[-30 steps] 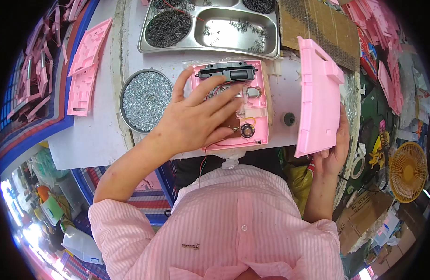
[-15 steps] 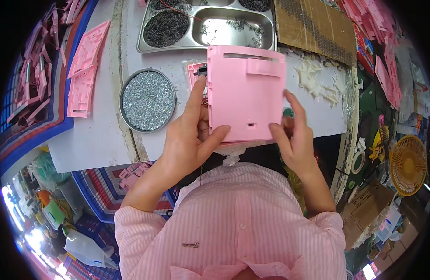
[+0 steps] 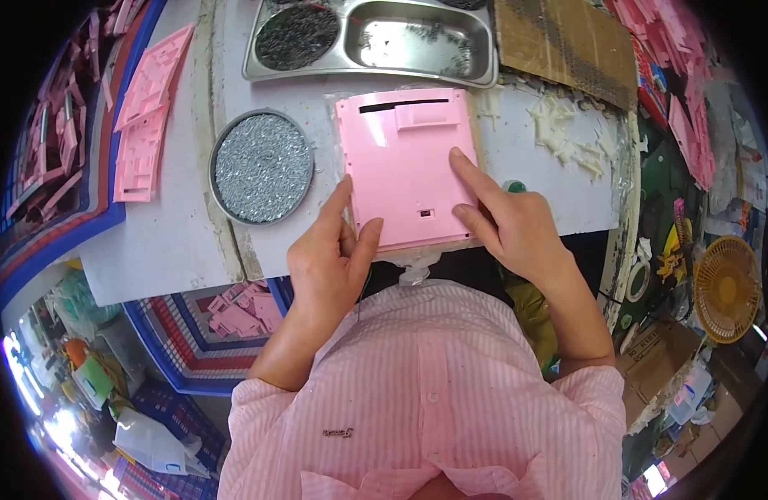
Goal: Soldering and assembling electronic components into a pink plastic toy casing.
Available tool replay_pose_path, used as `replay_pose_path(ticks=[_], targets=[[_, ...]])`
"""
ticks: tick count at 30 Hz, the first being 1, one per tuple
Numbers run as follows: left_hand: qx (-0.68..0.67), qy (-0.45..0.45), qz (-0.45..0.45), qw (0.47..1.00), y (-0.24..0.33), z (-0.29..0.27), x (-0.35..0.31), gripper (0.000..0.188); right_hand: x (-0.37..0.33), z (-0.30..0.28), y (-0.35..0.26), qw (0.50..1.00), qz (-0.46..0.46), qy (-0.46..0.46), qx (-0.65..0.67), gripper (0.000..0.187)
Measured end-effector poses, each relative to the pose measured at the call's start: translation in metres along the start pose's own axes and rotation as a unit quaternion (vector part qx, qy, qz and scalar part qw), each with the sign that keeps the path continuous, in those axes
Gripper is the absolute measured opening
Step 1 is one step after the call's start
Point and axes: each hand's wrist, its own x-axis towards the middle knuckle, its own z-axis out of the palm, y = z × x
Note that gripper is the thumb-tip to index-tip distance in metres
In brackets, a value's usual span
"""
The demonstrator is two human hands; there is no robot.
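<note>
A pink plastic casing (image 3: 409, 162) lies flat on the white worktable (image 3: 167, 242), its smooth back cover facing up with a slot near the far edge. My left hand (image 3: 330, 258) grips its near left edge, thumb on top. My right hand (image 3: 505, 225) presses down on the cover's right side with two fingers stretched out. The casing's inner parts are hidden under the cover.
A round tin of small silver screws (image 3: 261, 167) sits left of the casing. A steel divided tray (image 3: 371, 37) stands behind it. Pink plastic parts (image 3: 146, 112) lie at far left, cardboard (image 3: 563, 42) at back right, white plastic scraps (image 3: 567, 133) to the right.
The pink cover, held upright at the right a second ago, has been swung over and laid down onto the open casing. Both hands now press it flat on the table.
</note>
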Motion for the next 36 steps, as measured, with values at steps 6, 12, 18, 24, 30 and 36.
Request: replay_pose_path(ticks=[6, 12, 18, 24, 30, 36], targets=[[-0.047, -0.015, -0.036, 0.998, -0.004, -0.007, 0.003, 0.051, 0.010, -0.019, -0.017, 0.992, -0.011, -0.053, -0.110, 0.063], [0.053, 0.076, 0.031, 0.995, -0.034, -0.066, 0.045, 0.031, 0.052, -0.084, 0.030, 0.983, -0.002, 0.128, 0.131, 0.041], [0.275, 0.074, 0.108, 0.952, -0.054, -0.080, 0.067, 0.012, 0.196, -0.142, 0.038, 0.746, -0.147, 0.442, 0.476, 0.037], [0.285, 0.051, 0.128, 0.949, -0.055, -0.084, 0.065, 0.008, 0.196, -0.131, -0.033, 0.886, -0.152, 0.277, 0.339, 0.044], [0.275, 0.059, 0.181, 0.943, -0.060, -0.082, 0.075, 0.008, 0.167, -0.123, -0.019, 0.902, -0.139, 0.186, 0.363, 0.039], [0.291, 0.084, 0.172, 0.937, -0.065, -0.087, 0.082, 0.014, 0.112, -0.091, -0.016, 0.860, -0.155, 0.137, 0.467, 0.039]])
